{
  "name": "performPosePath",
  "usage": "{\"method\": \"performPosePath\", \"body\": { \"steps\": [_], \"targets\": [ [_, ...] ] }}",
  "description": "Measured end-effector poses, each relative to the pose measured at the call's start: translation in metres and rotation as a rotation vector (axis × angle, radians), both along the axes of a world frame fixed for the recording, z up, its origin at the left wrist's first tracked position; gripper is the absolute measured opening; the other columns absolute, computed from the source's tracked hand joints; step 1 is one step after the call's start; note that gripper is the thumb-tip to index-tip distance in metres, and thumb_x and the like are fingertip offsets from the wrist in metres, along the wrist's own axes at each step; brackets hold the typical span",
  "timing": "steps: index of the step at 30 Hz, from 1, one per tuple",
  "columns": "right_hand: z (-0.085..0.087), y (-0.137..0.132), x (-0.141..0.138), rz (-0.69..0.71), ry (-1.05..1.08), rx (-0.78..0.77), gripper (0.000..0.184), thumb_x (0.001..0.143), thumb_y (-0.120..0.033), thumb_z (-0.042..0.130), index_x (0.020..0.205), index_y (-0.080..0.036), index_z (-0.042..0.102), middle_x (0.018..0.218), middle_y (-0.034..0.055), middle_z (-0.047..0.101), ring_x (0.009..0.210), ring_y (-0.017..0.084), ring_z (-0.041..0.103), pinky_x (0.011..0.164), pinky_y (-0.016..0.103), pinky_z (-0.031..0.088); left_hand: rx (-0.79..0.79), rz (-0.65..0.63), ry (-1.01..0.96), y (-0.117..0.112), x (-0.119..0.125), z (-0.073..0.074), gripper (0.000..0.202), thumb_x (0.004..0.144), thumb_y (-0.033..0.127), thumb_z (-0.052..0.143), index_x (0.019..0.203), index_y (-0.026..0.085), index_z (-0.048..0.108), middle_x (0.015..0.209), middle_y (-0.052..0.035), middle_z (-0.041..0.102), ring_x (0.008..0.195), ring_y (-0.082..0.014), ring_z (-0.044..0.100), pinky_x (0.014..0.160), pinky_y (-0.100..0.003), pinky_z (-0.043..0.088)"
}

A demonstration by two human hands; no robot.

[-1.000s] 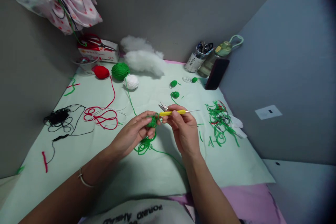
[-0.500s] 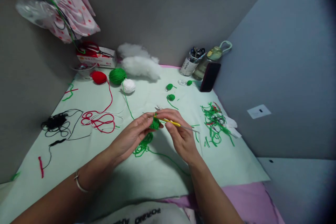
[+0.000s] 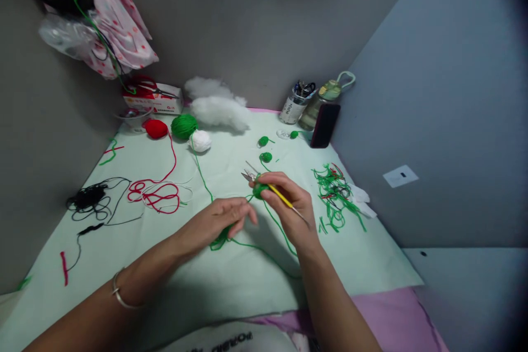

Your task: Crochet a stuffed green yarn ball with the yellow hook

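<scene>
My right hand [image 3: 291, 209] is closed around a crochet hook [image 3: 281, 196] with a yellow grip, and pinches a small green crocheted piece [image 3: 259, 191] at its fingertips. The hook's thin tip points up and left past the piece. To the left, apart from the piece, is my left hand [image 3: 218, 223], its fingers loosely bent round a strand of green yarn [image 3: 249, 197] that runs to the piece. A loose heap of green yarn [image 3: 219, 242] lies partly hidden under that hand. Small scissors [image 3: 248, 176] rest on the table just beyond the piece.
Balls of red [image 3: 156, 129], green [image 3: 184, 127] and white yarn [image 3: 200, 141] stand at the back left, near white stuffing [image 3: 218, 113]. Tangled black yarn [image 3: 87, 198] lies left. Green scraps [image 3: 336, 195], a phone [image 3: 325, 126] and a bottle [image 3: 315, 113] are at the right.
My left hand has let go of the green piece and moved down and slightly left. The piece and hook have shifted right in my right hand, uncovering more of the scissors.
</scene>
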State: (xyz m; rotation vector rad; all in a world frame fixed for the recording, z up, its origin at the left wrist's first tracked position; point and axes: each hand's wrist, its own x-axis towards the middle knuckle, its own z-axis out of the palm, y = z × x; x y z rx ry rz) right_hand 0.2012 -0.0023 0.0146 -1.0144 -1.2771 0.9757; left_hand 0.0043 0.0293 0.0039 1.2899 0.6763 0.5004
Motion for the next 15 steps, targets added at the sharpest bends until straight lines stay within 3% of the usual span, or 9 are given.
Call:
{"method": "performPosePath", "body": {
  "steps": [2,4,6,7,8,10,12,13,15],
  "targets": [
    [-0.003,0.001,0.004,-0.043,0.133,-0.023,0.013,0.091,-0.025,0.079,0.103,-0.030,0.081,0.107,0.0015,0.070,0.095,0.016,0.073,0.083,0.030,0.061,0.157,0.161,0.100,0.006,-0.014,0.007,0.045,0.101,0.057,0.057,0.080,0.021,0.074,0.059,0.0040,0.045,0.057,-0.0144,0.040,0.061,-0.028,0.038],
    [-0.005,0.002,0.006,-0.047,0.220,-0.032,0.009,0.088,-0.022,0.081,0.095,-0.029,0.081,0.103,0.0009,0.070,0.090,0.015,0.072,0.075,0.028,0.061,0.359,0.375,0.083,0.011,-0.025,0.016,0.040,0.100,0.049,0.062,0.075,0.021,0.075,0.083,-0.0024,0.062,0.082,-0.0182,0.057,0.080,-0.029,0.046],
    [-0.007,0.001,0.003,-0.026,0.292,-0.062,0.006,0.086,-0.022,0.083,0.088,-0.027,0.081,0.099,0.0013,0.070,0.091,0.017,0.074,0.071,0.027,0.061,0.369,0.542,-0.034,0.012,-0.032,0.024,0.037,0.099,0.045,0.064,0.074,0.022,0.076,0.117,-0.0059,0.070,0.114,-0.0229,0.060,0.096,-0.030,0.047],
    [-0.008,0.000,0.001,-0.021,0.327,-0.086,0.005,0.085,-0.022,0.084,0.086,-0.026,0.081,0.099,0.0016,0.071,0.092,0.019,0.075,0.070,0.027,0.061,0.287,0.574,-0.121,0.011,-0.033,0.029,0.038,0.099,0.043,0.064,0.071,0.021,0.076,0.127,-0.0057,0.070,0.122,-0.0235,0.058,0.098,-0.029,0.048],
    [-0.008,-0.001,-0.003,-0.021,0.359,-0.111,0.005,0.084,-0.023,0.084,0.086,-0.026,0.081,0.099,0.0019,0.071,0.091,0.019,0.076,0.069,0.028,0.061,0.174,0.565,-0.229,0.009,-0.033,0.033,0.039,0.099,0.041,0.066,0.066,0.021,0.073,0.126,-0.0057,0.071,0.124,-0.0226,0.059,0.097,-0.027,0.050],
    [-0.008,-0.002,-0.012,-0.020,0.409,-0.144,0.005,0.083,-0.024,0.085,0.085,-0.025,0.081,0.099,0.0022,0.072,0.088,0.019,0.077,0.067,0.027,0.062,-0.109,0.489,-0.456,0.005,-0.030,0.043,0.042,0.094,0.036,0.070,0.056,0.020,0.062,0.094,-0.0055,0.074,0.105,-0.0206,0.068,0.085,-0.026,0.057],
    [-0.008,-0.003,-0.021,-0.012,0.433,-0.150,0.004,0.084,-0.025,0.085,0.086,-0.026,0.081,0.098,0.0021,0.073,0.085,0.017,0.077,0.067,0.027,0.061,-0.322,0.446,-0.625,0.002,-0.023,0.054,0.040,0.091,0.034,0.075,0.057,0.021,0.057,0.053,0.0019,0.048,0.074,-0.0169,0.067,0.071,-0.024,0.059],
    [-0.008,-0.004,-0.025,-0.010,0.436,-0.146,0.003,0.085,-0.025,0.084,0.087,-0.026,0.082,0.098,0.0019,0.073,0.085,0.017,0.077,0.068,0.026,0.061,-0.372,0.440,-0.678,0.002,-0.020,0.060,0.039,0.092,0.036,0.074,0.059,0.022,0.058,0.046,0.0050,0.036,0.062,-0.0148,0.062,0.067,-0.023,0.060],
    [-0.006,-0.004,-0.031,-0.020,0.430,-0.124,0.003,0.087,-0.025,0.082,0.090,-0.027,0.082,0.099,0.0017,0.073,0.085,0.016,0.077,0.069,0.026,0.061,-0.377,0.451,-0.692,0.003,-0.012,0.071,0.035,0.100,0.051,0.064,0.079,0.023,0.070,0.046,0.0081,0.032,0.050,-0.0129,0.054,0.065,-0.026,0.062]
  ]
}}
